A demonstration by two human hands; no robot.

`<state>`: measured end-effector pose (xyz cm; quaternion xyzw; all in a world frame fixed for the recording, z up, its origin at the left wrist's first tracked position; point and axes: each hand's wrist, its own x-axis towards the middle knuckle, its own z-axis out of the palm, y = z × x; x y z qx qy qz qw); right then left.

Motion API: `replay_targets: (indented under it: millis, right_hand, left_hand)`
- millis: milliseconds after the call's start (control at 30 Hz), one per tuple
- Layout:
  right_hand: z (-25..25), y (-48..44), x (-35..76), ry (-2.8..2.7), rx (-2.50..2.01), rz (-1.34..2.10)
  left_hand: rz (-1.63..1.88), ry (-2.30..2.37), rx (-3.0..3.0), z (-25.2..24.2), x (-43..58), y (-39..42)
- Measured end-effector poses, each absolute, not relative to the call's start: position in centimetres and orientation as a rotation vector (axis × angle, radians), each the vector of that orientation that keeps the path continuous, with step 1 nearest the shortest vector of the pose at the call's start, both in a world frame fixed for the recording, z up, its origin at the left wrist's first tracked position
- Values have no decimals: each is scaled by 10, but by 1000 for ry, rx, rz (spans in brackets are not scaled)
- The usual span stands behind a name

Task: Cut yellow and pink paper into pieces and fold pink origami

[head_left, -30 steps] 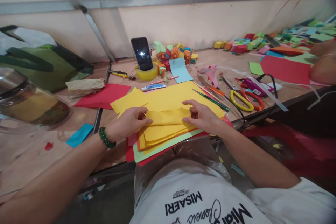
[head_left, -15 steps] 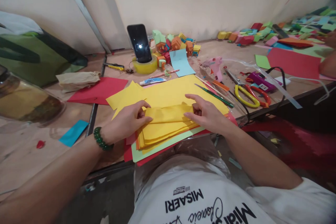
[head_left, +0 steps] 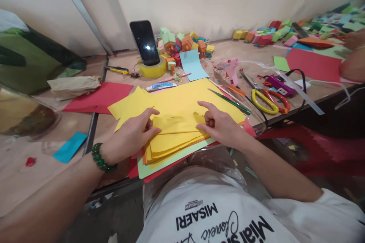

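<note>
A stack of yellow paper sheets (head_left: 176,136) lies on green and red sheets at the table's near edge, with a larger yellow sheet (head_left: 188,98) behind it. My left hand (head_left: 134,134), a green bead bracelet at its wrist, pinches the left end of the top yellow sheet. My right hand (head_left: 221,123) presses and pinches the right end of that sheet, index finger stretched out. The top sheet lies almost flat on the stack.
A phone (head_left: 145,42) stands in a tape roll, with small coloured paper boxes (head_left: 185,43) behind. A pink glue gun (head_left: 230,69), yellow scissors (head_left: 264,100), pencils and a ruler lie to the right. Another person's arm (head_left: 352,66) rests at far right. A green bag (head_left: 34,60) sits left.
The raised fold of the top yellow sheet has been pressed down flatter onto the stack. Both hands stayed at its ends. The view tipped downward a little.
</note>
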<state>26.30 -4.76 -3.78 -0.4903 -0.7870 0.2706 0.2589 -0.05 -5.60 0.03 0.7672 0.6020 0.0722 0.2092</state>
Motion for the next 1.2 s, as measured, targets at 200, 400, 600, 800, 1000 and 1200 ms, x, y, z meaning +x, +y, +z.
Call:
replay_targets:
  millis: [200,400,600,800,1000,1200]
  right_hand:
    - [-48,-49,265,-2178,-1318,629]
    - [-46,-49,269,-2306,-1217,62]
    - [-21,-48,254,-2808,-718,-80]
    - [-17,-44,248,-3015,-658,30]
    - [-28,-46,269,-2926,-579,104]
    - [-28,-53,290,-2866,-630,61]
  left_hand:
    - [100,1675,2247,-4,-1,-58]
    - [207,1637,2713,-19,-15,-57]
    - [12,932,3050,-16,-11,-56]
    - [-25,899,3075,-10,-6,-56]
    - [-89,937,3062,1,-6,-64]
    - [75,1038,2992,-10,-30,-78]
